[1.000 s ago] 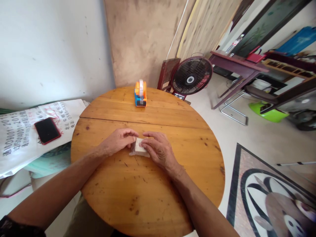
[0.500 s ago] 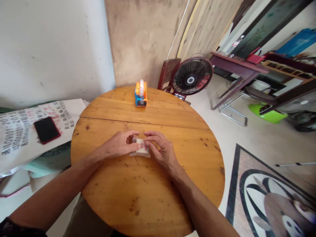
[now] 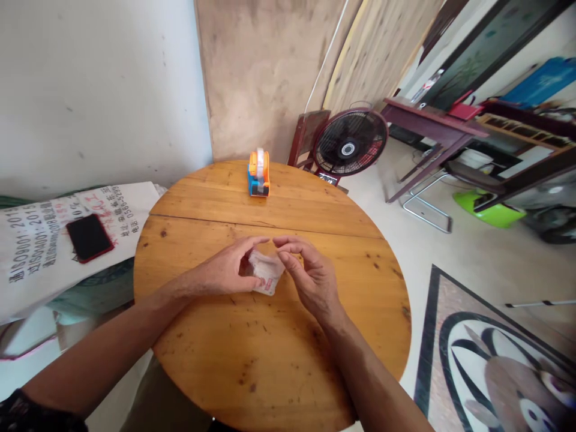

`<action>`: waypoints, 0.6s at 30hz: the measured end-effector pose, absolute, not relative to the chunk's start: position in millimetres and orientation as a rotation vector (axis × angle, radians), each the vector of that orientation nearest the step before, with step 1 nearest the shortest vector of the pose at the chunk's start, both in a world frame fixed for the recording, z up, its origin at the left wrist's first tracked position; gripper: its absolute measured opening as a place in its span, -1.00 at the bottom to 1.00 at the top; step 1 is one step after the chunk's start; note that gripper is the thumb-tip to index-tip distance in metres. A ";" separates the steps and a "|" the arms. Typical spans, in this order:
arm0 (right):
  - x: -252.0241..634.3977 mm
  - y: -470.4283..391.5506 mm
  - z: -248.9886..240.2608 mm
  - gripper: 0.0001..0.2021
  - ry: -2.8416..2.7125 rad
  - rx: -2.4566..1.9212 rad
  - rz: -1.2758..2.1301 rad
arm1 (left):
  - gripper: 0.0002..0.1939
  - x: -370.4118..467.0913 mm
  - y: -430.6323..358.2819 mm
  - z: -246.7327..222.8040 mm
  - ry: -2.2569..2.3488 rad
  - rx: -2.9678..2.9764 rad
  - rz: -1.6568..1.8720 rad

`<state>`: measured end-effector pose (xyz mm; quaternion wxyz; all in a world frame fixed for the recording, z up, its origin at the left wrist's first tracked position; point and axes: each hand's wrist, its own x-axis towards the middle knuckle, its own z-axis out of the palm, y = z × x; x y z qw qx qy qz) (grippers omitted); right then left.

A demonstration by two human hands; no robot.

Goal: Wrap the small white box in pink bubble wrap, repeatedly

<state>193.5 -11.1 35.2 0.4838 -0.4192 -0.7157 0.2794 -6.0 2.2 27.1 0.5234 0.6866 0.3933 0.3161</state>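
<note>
A small whitish packet with red print, partly clear like plastic film, is between my hands over the middle of the round wooden table. My left hand curves around its left side, the thumb pressed on its lower edge and the fingers behind. My right hand has thumb and index finger pinched together at the packet's upper right corner. The left edge of the packet is hidden by my left hand. Beyond, near the far table edge, stands an orange and blue tape dispenser holding a clear roll.
On the left, a black phone with a red edge lies on a printed white sack. A dark red fan stands behind the table on the right. Farther right are a purple-brown table and a green basin.
The packet has turned and tilted, showing more of its printed face. My right hand has moved a little to the right, its fingertips now at the packet's corner.
</note>
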 end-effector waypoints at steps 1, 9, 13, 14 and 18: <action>194.5 -11.0 35.3 -0.89 -1.721 -1.022 0.698 | -0.21 -5.4 2.0 26.9 0.927 1.674 0.749; 201.9 -3.1 50.3 -0.85 -1.687 -1.072 0.766 | -0.04 -8.1 4.1 10.9 0.807 1.787 0.700; 202.8 11.4 60.3 -0.81 -1.686 -1.102 0.824 | 0.00 -10.0 3.5 12.1 0.777 1.784 0.645; 202.4 15.8 61.0 -0.81 -1.665 -1.111 0.842 | 0.01 -10.4 3.1 13.3 0.780 1.785 0.641; 198.0 32.1 58.8 -0.81 -1.535 -1.156 0.891 | 0.05 -11.3 2.3 14.7 0.829 1.769 0.655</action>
